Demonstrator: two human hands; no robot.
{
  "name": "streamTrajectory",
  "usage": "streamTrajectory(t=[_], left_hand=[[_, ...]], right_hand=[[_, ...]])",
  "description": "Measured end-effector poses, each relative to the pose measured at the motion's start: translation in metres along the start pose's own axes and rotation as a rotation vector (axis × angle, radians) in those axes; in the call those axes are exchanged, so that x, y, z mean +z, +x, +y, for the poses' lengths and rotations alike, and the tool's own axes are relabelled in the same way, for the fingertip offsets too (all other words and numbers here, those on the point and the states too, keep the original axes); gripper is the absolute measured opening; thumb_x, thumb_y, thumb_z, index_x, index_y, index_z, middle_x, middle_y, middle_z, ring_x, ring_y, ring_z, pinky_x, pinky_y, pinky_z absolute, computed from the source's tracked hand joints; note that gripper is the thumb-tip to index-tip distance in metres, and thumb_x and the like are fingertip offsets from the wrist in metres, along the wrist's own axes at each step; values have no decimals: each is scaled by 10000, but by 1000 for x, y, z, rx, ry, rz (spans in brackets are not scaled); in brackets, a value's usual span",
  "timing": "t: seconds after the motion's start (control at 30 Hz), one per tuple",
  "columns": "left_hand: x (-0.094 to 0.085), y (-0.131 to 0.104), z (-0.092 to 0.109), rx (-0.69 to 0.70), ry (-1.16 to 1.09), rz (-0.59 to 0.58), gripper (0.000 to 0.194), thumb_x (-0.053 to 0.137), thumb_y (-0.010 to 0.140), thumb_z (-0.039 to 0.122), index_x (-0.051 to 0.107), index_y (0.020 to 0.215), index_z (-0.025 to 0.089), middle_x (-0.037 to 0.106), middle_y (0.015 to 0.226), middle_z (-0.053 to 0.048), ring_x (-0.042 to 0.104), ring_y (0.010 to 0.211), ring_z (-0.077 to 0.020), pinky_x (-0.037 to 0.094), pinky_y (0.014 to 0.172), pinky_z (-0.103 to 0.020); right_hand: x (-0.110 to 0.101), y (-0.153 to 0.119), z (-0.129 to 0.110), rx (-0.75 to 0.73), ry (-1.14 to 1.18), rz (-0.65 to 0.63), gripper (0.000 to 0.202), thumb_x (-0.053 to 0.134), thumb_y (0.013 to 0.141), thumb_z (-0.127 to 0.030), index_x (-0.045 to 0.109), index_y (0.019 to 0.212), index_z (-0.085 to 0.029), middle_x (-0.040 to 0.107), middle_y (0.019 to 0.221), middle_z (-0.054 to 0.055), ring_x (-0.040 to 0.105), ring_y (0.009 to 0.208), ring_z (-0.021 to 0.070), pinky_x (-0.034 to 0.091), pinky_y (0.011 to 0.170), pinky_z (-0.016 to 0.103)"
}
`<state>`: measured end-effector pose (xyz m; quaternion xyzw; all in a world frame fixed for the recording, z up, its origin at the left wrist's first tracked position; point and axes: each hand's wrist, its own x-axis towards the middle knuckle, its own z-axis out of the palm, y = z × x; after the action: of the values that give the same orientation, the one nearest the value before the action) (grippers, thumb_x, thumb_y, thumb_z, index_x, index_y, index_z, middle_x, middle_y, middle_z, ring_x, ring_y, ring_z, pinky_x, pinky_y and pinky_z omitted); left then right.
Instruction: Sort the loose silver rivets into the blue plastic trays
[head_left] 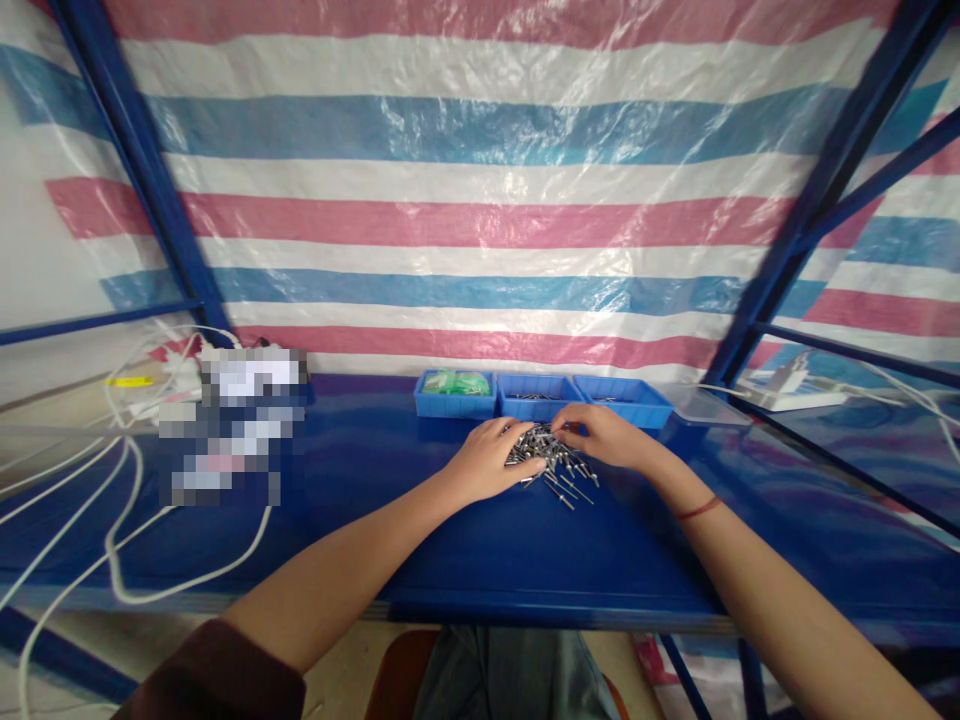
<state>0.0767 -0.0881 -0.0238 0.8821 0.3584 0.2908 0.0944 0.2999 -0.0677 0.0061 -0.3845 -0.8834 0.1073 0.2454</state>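
A pile of silver blind rivets (pixel 547 450) with long thin stems lies on the blue table, several of them strayed toward the near right side. My left hand (pixel 491 462) rests against the pile's left edge, thumb and fingers spread apart around it. At the right edge, my right hand (pixel 600 435) has its fingers curled and pinched together over the rivets. What sits between those fingertips is too small to make out. Just behind the pile stand a middle blue bin (pixel 534 408) and a right blue bin (pixel 634 408), each with a few thin metal pieces inside.
A left blue bin (pixel 454 405) holds green plastic packets (pixel 457 383). White cables (pixel 124 520) loop across the table's left side. Beside the right bin lies a clear plastic lid (pixel 709 405). A white power strip (pixel 806 400) sits farther right. Blue frame posts (pixel 795 220) flank the striped sheet.
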Motion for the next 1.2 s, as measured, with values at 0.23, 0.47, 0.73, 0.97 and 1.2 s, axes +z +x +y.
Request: streamTrajectory(t=[0.23, 0.47, 0.73, 0.97, 1.2], left_hand=[[-3, 9, -1, -28, -212, 181, 215, 506, 880, 298, 651, 990, 183, 690, 936, -48, 630, 855, -175, 471, 805, -296], [-3, 11, 0, -127, -460, 195, 247, 468, 886, 317, 662, 922, 169, 714, 900, -39, 648, 858, -174, 480, 781, -280], [-2, 12, 0, -146, -576, 168, 274, 454, 891, 323, 654, 980, 157, 718, 907, -58, 648, 874, -180, 489, 793, -295], [0, 12, 1, -140, -599, 149, 268, 484, 882, 331, 653, 981, 147, 707, 939, -68, 642, 892, -181, 485, 815, -301], [-5, 11, 4, -159, -474, 318, 192, 540, 849, 315, 663, 901, 177, 694, 876, -25, 627, 813, -157, 492, 782, -285]], right_hand=[[8, 7, -37, -30, 110, 287, 121, 571, 794, -252, 664, 811, -176, 649, 759, 34, 544, 614, 119, 440, 594, 265], [23, 14, -39, 126, 498, 425, 298, 690, 706, -410, 666, 884, -172, 692, 791, 55, 601, 646, 142, 482, 600, 286], [14, 11, -43, 123, 492, 422, 255, 672, 723, -433, 688, 791, -188, 697, 771, 46, 592, 639, 143, 481, 589, 293], [16, 12, -45, 72, 439, 406, 238, 650, 746, -422, 693, 780, -190, 699, 835, 69, 622, 736, 173, 499, 631, 305], [18, 13, -47, 79, 405, 431, 237, 642, 749, -414, 697, 802, -190, 678, 811, 61, 589, 686, 153, 472, 570, 283]])
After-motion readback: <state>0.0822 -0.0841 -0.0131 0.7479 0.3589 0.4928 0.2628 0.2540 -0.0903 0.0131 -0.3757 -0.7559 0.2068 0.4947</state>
